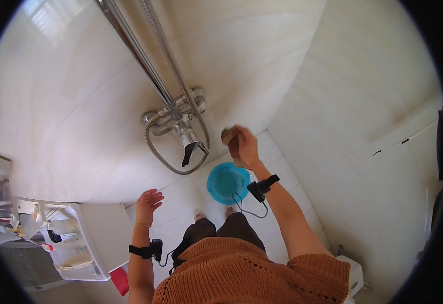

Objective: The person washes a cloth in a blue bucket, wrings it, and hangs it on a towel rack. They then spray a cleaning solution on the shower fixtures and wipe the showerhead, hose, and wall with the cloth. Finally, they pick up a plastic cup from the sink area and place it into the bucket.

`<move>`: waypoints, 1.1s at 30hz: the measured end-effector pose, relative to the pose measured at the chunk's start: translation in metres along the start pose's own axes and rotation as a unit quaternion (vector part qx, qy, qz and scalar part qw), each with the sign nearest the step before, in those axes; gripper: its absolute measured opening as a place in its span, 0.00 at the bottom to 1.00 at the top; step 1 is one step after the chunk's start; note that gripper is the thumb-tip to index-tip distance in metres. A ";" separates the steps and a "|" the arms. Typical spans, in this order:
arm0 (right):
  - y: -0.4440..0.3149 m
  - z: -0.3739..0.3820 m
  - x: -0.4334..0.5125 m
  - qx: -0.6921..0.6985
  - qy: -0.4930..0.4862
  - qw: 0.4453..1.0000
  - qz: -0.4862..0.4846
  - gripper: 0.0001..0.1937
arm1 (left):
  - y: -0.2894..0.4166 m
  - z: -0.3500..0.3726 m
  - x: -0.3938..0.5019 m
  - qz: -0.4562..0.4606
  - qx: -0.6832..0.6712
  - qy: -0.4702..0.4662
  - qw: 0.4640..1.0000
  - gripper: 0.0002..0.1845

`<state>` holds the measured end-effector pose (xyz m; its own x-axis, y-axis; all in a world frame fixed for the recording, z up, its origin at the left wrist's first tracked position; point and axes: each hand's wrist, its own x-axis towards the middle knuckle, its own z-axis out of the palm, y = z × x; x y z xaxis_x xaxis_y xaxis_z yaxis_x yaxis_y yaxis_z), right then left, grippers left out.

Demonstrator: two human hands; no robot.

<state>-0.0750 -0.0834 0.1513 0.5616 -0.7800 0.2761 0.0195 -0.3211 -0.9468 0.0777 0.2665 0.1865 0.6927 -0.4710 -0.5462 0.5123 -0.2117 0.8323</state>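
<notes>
My right hand (248, 147) is raised near the wall, shut on a brown and tan piece, apparently a cloth (234, 149); blur hides its exact kind. Below it on the tiled floor stands a round blue plastic basin (211, 187) with water (227, 182) in it. My left hand (148, 203) hangs in the air at the left, holding nothing, fingers apart and a little bent. It is nearest to the white storage unit (99, 231). Between and above my hands, a chrome shower mixer tap (183, 121) is fixed to the wall.
A metal shower hose (164, 41) loops around the mixer beside a chrome riser pipe (138, 53). Bottles and other toiletries (65, 227) fill the unit's shelves at left. A black cable (257, 216) dangles from my right wrist strap (261, 188). My feet stand just before the basin.
</notes>
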 end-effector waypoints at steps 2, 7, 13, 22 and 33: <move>-0.018 -0.003 0.018 0.025 0.094 0.994 -0.053 0.16 | 0.003 -0.004 0.000 0.001 0.003 0.021 1.000 0.20; -0.062 0.057 0.091 -0.020 -0.039 0.970 -0.239 0.16 | 0.010 -0.009 -0.007 0.019 -0.026 0.040 0.999 0.19; -0.037 0.082 0.116 -0.022 0.018 0.956 -0.293 0.11 | 0.008 -0.025 -0.013 0.028 -0.051 0.064 0.996 0.18; 0.002 0.100 0.062 0.105 0.073 0.991 0.040 0.13 | 0.014 0.001 -0.013 0.027 -0.025 0.044 0.998 0.19; 0.020 0.009 -0.074 0.320 0.155 0.896 0.268 0.16 | 0.022 -0.024 -0.026 0.051 0.034 0.022 0.998 0.17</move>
<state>-0.1087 -0.0273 0.1104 0.3779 -0.8736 -0.3067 0.3414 0.4394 -0.8309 0.0825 0.2945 0.2169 0.7623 -0.4546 -0.4607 0.4035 -0.2229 0.8874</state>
